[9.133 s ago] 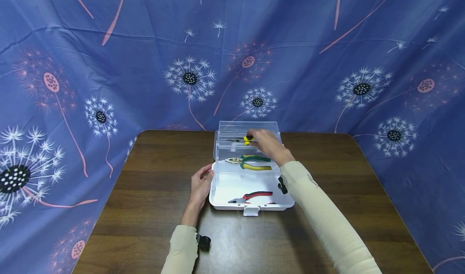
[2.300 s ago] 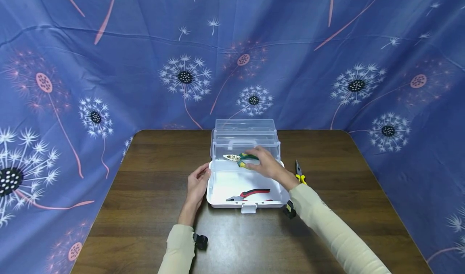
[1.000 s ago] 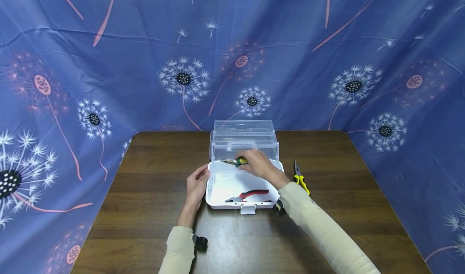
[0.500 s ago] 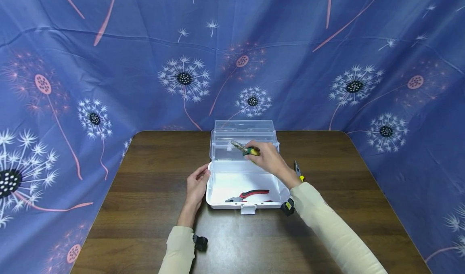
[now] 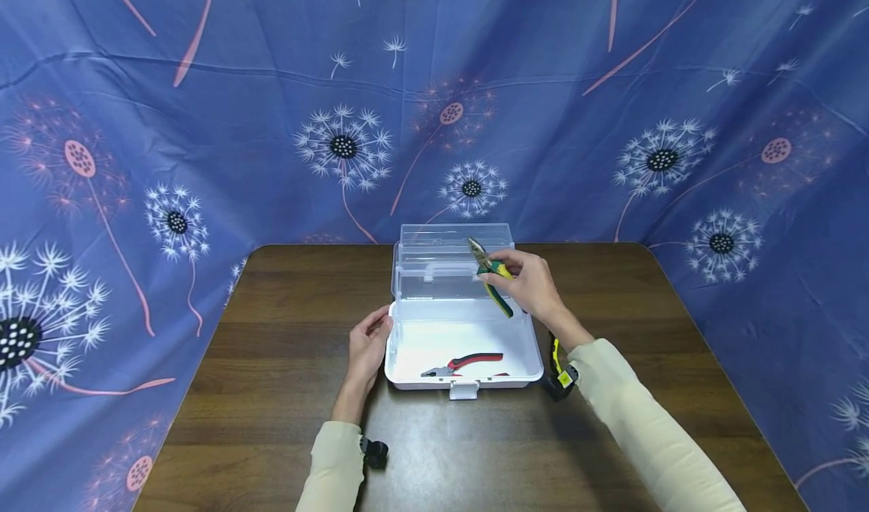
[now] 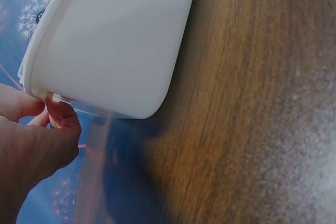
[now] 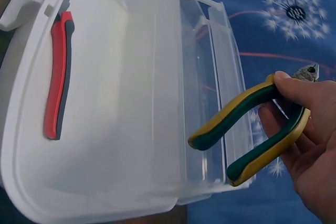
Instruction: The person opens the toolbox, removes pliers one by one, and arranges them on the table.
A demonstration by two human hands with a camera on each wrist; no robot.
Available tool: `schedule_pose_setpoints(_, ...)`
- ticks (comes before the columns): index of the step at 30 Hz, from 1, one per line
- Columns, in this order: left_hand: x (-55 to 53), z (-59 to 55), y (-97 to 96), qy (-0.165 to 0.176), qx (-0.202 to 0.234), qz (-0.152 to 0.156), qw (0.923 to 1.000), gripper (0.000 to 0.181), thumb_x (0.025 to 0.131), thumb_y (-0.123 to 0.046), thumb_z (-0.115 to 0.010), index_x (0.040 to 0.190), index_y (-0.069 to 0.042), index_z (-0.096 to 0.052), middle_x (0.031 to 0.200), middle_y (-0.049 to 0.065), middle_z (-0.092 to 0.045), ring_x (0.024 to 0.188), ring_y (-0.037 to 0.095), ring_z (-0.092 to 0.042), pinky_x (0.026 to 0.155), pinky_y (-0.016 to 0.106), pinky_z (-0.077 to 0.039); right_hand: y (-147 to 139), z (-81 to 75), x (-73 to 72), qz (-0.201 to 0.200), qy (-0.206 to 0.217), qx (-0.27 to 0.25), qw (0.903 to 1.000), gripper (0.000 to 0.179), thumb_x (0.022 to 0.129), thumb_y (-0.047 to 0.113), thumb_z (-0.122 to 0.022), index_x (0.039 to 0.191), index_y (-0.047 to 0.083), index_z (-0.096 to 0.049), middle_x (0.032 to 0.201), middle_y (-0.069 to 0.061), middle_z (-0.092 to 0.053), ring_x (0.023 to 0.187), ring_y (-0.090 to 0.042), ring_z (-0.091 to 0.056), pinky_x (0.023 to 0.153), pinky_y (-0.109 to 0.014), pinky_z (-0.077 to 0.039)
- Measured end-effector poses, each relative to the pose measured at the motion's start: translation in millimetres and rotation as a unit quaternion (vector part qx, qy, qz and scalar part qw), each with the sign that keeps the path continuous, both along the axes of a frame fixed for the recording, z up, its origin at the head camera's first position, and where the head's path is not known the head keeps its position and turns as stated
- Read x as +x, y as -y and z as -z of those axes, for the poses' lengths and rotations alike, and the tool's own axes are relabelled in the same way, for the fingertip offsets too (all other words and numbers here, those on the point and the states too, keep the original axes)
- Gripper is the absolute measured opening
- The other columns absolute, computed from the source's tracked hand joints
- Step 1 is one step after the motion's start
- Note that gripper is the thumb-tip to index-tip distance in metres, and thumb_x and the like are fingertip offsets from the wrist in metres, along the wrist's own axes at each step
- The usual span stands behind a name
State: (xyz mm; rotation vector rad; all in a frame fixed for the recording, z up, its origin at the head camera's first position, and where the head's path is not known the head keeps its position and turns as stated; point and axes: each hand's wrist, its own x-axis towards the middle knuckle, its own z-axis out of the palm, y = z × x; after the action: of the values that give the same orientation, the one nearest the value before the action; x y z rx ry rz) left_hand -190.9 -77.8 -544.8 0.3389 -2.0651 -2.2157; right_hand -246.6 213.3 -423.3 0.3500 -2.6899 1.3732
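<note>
My right hand [image 5: 536, 286] holds green-and-yellow combination pliers [image 7: 231, 114] near their pivot, above the right side of an open white toolbox [image 5: 441, 335]. Their handles are spread, and in the head view the nose points up and left. With thumb and fingers, my left hand [image 6: 37, 140] pinches the toolbox rim at its left side. Inside the toolbox, near the front wall, lie red-and-black pliers [image 5: 478, 359]; the front wall hides part of them. Needle-nose pliers with yellow-and-black handles [image 5: 555, 350] lie on the table right of the toolbox, mostly covered by my right wrist.
The toolbox's clear lid and trays [image 5: 455, 252] stand raised at the back. A white latch [image 5: 465, 390] hangs at the front. Under it all is a brown wooden table [image 5: 285, 331], backed by a blue dandelion-print cloth [image 5: 271, 120].
The needle-nose pliers went from the upper tray to the table at right. My right hand then took the green-and-yellow pliers from the lower tray, lifting them up and right. My left hand stayed put.
</note>
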Motion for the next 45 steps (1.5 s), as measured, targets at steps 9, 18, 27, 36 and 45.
schedule_pose_setpoints(9,-0.4,0.4,0.5,0.009,-0.002,-0.002,1.0,0.033,0.104,-0.005,-0.059,0.134,0.004,-0.063,0.127,0.021,-0.065,0.106,0.017,-0.06,0.084,0.016,-0.049,-36,2.6,2.4,0.043,0.067,-0.037,0.9961,0.049,0.091,0.031,-0.081,0.131,0.006,-0.068,0.14,-0.018,-0.058,0.121,-0.035,-0.059,0.103,-0.051,-0.048)
schedule_pose_setpoints(18,-2.4,1.6,1.8,0.02,-0.009,0.001,0.9998,0.033,0.104,-0.008,-0.06,0.136,0.0,-0.064,0.127,0.019,-0.065,0.109,0.019,-0.06,0.084,0.016,-0.049,-69,8.6,7.2,0.064,0.11,-0.119,0.9847,0.056,0.088,0.031,-0.084,0.133,0.003,-0.065,0.074,0.002,-0.062,0.07,-0.01,-0.066,0.08,-0.029,-0.059)
schedule_pose_setpoints(27,-1.0,1.0,0.8,0.023,-0.017,0.006,0.9996,0.035,0.105,-0.01,-0.059,0.137,0.001,-0.063,0.132,0.02,-0.062,0.111,0.022,-0.059,0.083,0.016,-0.048,-104,18.3,17.1,0.098,0.137,-0.103,0.9803,0.065,0.088,0.041,-0.082,0.137,0.003,-0.062,0.095,0.012,-0.073,0.088,-0.007,-0.072,0.079,-0.022,-0.057)
schedule_pose_setpoints(36,-0.6,-1.1,0.1,0.018,-0.018,-0.003,0.9997,0.032,0.104,-0.007,-0.06,0.135,0.0,-0.065,0.129,0.018,-0.064,0.107,0.018,-0.06,0.085,0.017,-0.048,-137,36.5,29.6,0.113,0.147,-0.122,0.9751,0.068,0.089,0.035,-0.082,0.138,-0.005,-0.058,0.093,0.019,-0.073,0.086,-0.004,-0.071,0.078,-0.021,-0.057)
schedule_pose_setpoints(45,-0.8,1.3,1.1,0.016,-0.015,-0.002,0.9998,0.033,0.104,-0.008,-0.06,0.135,0.001,-0.065,0.13,0.019,-0.063,0.111,0.021,-0.059,0.086,0.018,-0.048,-164,59.6,37.3,0.117,0.166,-0.168,0.9648,0.07,0.092,0.025,-0.08,0.142,-0.013,-0.048,0.091,0.017,-0.075,0.082,-0.012,-0.075,0.079,-0.029,-0.059)
